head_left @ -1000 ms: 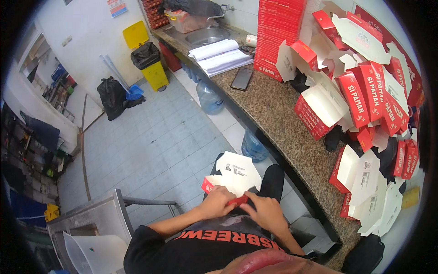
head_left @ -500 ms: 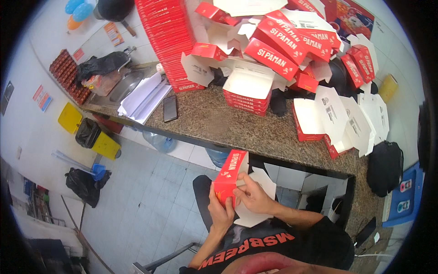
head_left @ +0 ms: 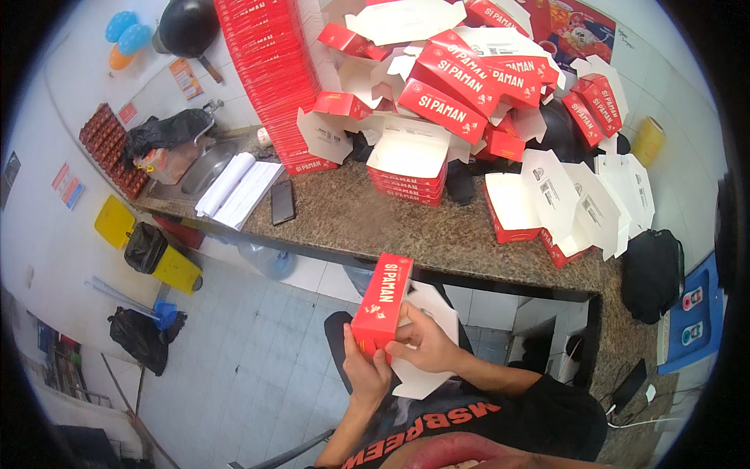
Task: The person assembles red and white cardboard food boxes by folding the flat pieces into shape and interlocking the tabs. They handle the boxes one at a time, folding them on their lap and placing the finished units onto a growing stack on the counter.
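Over my lap I hold a red cardboard food box point(head_left: 380, 303), its white lid flap point(head_left: 430, 328) hanging out to the right. My left hand point(head_left: 366, 367) grips the near left corner, thumb against the red end panel. My right hand point(head_left: 422, 340) pinches the right edge near that same end, fingers curled at the carton's side. The inside of the box is turned away from view. On the counter beyond, several opened boxes stand nested in a short stack point(head_left: 406, 172).
Left of the nested boxes rises a tall stack of red flat cartons point(head_left: 269, 78), with a heap of folded boxes point(head_left: 469, 78) at the back. A phone point(head_left: 283, 202) and papers point(head_left: 238, 187) lie on the granite counter point(head_left: 351, 223). More open boxes point(head_left: 512, 207) sit at right.
The box in my hands has turned so its long printed side faces up more. My right fingers have shifted lower along its edge. The whole view has moved slightly.
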`<state>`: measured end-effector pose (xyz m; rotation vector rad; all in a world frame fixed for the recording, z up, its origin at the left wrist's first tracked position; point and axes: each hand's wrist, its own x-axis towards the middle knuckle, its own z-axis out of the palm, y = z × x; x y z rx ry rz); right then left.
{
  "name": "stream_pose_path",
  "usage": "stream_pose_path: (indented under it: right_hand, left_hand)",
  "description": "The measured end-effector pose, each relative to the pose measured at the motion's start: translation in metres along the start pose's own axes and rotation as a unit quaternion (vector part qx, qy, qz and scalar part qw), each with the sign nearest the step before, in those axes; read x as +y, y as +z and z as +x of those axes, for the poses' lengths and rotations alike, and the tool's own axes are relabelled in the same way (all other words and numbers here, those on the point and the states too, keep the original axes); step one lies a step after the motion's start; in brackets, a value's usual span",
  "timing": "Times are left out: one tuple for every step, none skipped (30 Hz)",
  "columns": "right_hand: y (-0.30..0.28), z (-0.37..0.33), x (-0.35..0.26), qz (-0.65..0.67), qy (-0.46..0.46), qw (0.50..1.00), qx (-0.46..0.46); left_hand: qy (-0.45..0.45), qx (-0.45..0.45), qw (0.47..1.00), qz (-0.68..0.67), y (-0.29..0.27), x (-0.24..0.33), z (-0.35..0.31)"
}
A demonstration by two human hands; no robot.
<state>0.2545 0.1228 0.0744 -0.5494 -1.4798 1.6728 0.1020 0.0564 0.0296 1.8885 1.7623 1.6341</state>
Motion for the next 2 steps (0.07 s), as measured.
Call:
stream_pose_path:
  right_hand:
    - [0.0025, 0.0019, -0.0048, 0.092, 0.018, 0.996, -0.003]
    - [0.0012, -0.0002, -0.0043, 0.093, 0.018, 0.996, 0.000]
  left_hand:
    - [0.031, -0.015, 0.999, 0.014, -0.0013, -0.0026, 0.0004]
    - [0.063, -0.030, 0.997, 0.028, -0.0033, -0.0061, 0.0018]
